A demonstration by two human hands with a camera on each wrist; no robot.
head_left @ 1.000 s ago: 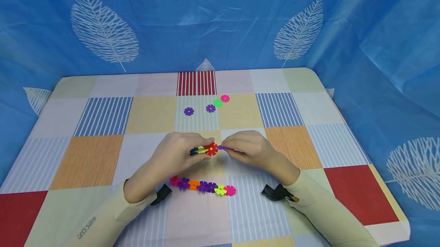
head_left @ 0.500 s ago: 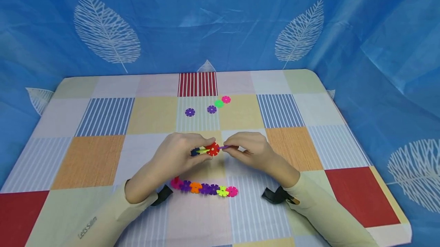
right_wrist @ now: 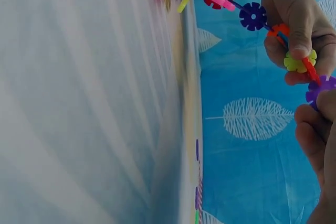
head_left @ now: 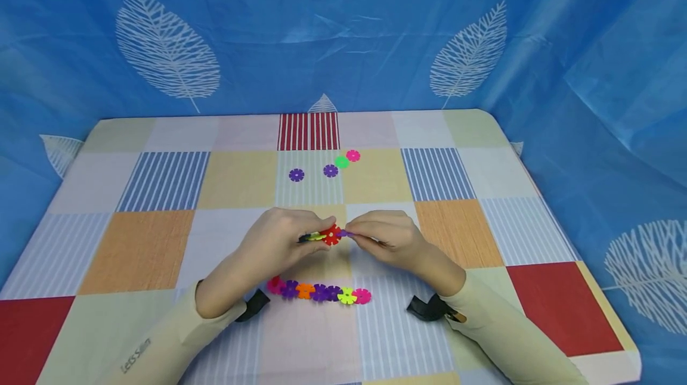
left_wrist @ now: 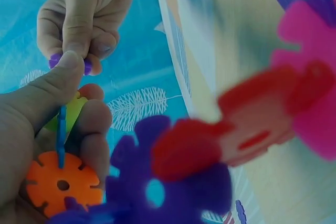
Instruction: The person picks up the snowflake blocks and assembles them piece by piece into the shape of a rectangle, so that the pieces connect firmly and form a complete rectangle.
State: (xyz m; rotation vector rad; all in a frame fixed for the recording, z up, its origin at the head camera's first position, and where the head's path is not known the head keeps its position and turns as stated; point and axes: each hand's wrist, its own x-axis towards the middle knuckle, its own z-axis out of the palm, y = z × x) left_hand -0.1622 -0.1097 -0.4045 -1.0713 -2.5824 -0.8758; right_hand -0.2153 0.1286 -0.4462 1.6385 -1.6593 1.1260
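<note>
Between thumb and fingers, my left hand (head_left: 271,239) grips a chain of notched plastic snowflake discs. A yellow-green disc (right_wrist: 295,62) sits at its fingertips, and a red disc (head_left: 331,235) sticks out past them. My right hand (head_left: 389,236) pinches a purple snowflake disc (right_wrist: 312,93), its edge right at the red one. From the left palm the chain runs down through an orange disc (left_wrist: 44,179) and a purple disc (left_wrist: 131,163). Its lower stretch, with an orange disc (head_left: 305,291) and a pink disc (head_left: 363,296), shows below the hands in the head view.
Farther back on the checked tablecloth (head_left: 241,179) lie two loose purple discs (head_left: 296,175), a green disc (head_left: 342,162) and a pink disc (head_left: 353,156). Black straps (head_left: 429,309) hang at the wrists. A blue leaf-patterned curtain (head_left: 322,27) stands behind the table.
The right hand drew the purple disc slightly away from the red disc, turning it edge-on, then brought it back against the red one. The left hand keeps its grip.
</note>
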